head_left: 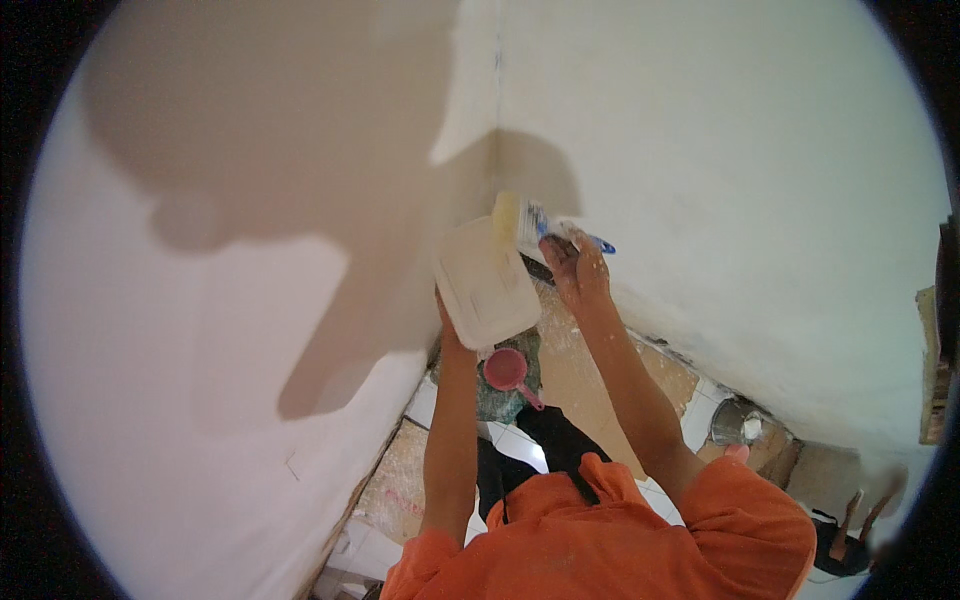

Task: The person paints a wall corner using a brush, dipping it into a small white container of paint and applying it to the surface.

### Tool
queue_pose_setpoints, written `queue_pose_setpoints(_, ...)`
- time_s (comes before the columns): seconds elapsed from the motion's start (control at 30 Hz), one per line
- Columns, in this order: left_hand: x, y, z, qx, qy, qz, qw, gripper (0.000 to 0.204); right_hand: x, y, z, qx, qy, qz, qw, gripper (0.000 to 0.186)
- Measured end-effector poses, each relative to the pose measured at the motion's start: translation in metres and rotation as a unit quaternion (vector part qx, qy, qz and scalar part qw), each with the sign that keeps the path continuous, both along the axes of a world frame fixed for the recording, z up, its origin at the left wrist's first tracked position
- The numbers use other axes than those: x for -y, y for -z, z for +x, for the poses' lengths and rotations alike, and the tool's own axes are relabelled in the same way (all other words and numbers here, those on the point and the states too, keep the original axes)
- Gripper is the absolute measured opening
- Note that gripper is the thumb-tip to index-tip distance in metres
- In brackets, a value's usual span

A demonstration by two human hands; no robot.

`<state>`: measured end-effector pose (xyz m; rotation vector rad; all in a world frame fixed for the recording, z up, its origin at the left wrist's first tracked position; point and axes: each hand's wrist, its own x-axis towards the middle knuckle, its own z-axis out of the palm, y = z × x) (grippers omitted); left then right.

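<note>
My left hand (446,312), mostly hidden behind it, holds up a whitish rectangular plastic tub (487,290). Its fingers are wrapped round the tub's left side. In my right hand (578,268) is a wide paintbrush (522,222) with pale yellow bristles and a blue and white handle. The brush lies at the tub's upper right edge, its bristles pointing left toward the wall corner. Whether bristles and tub touch, I cannot tell. Light specks of paint dot my right hand and forearm.
Pale walls, the left wall (200,380) and the right wall (720,180), meet ahead. Below are a pink dipper (506,370), brown floor covering (580,370) and white tiles. A metal bucket (728,418) stands by the right wall. Another person (842,548) is at lower right.
</note>
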<state>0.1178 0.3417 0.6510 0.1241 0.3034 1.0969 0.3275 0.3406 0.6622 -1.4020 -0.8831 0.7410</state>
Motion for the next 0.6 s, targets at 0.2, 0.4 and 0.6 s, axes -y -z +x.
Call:
queue_pose_setpoints(0.2, 0.044, 0.023, -0.033, -0.044, -0.054, -0.060, 0.996, 0.055, -0.118, 0.017, -0.014, -0.211, 0.023, 0.138, 0.967, 0.036)
queue_pose_setpoints(0.4, 0.098, 0.023, -0.029, -0.057, -0.051, -0.121, 0.990, 0.055, -0.186, 0.155, 0.013, -0.254, 0.082, 0.156, 0.951, 0.035)
queue_pose_setpoints(0.6, 0.141, 0.032, -0.067, -0.094, -0.109, -0.165, 0.976, 0.055, -0.156, 0.181, -0.048, -0.123, 0.069, 0.110, 0.984, 0.033)
